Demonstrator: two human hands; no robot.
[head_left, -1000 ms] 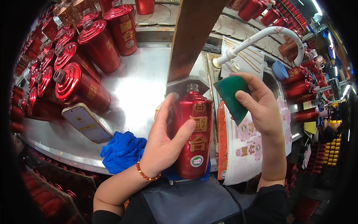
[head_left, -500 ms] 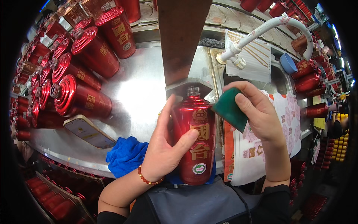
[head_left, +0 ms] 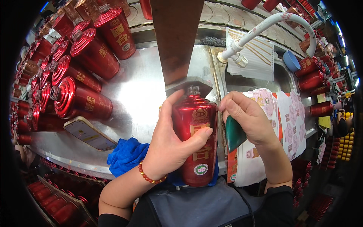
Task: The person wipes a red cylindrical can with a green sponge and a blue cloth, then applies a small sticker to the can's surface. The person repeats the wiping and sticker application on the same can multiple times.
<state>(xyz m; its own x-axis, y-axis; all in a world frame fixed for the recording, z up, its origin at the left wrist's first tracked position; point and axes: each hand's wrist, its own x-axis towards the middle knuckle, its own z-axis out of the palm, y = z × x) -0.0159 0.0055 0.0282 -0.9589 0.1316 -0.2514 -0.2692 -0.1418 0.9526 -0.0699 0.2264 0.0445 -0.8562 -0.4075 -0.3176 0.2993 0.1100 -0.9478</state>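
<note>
A glossy red bottle (head_left: 194, 160) with gold lettering, a round green-and-white emblem and an uncapped glass neck stands in front of me on blue cloth. My left hand (head_left: 164, 142) grips its left side, fingers along the flank and thumb across the gold characters. My right hand (head_left: 247, 119) is at the bottle's right shoulder, thumb and index fingertip pinched together beside it. A flat dark-green scraper (head_left: 235, 135) hangs in the same hand, its lower end pointing down. Whether those fingertips touch the bottle, I cannot tell.
Red bottles (head_left: 81, 98) crowd the left of the metal worktop, near a phone (head_left: 89, 132) and a blue cloth (head_left: 126, 156). A brown upright post (head_left: 176, 41) rises behind the bottle. Right are printed sheets (head_left: 293, 125), a sink with a white tap (head_left: 261, 31), and a blue bowl (head_left: 291, 60).
My right hand has turned and closed to a pinch by the bottle's shoulder; the scraper has swung downward. My left thumb has shifted slightly right over the lettering.
</note>
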